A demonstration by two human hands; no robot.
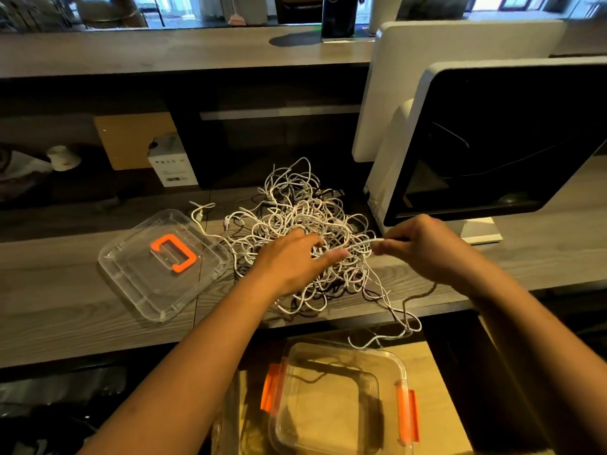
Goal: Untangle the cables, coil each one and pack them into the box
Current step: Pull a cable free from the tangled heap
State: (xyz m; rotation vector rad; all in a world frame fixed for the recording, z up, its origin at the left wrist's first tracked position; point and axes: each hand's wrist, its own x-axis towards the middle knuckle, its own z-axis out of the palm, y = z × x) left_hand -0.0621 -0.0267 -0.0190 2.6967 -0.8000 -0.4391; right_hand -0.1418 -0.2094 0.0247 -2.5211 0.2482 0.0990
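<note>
Both hands [354,254] on tangled white cables [305,224], desk [65,290].

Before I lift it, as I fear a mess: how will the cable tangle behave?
Probably floppy: the tangle lies in loose loops. Likely lifts as one clump, since strands cross everywhere. The loops hanging off the desk may drag.

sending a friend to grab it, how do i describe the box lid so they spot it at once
Start at the wooden desk. Left of the white cable tangle lies a flat clear lid. Its orange handle sets it apart.
</note>
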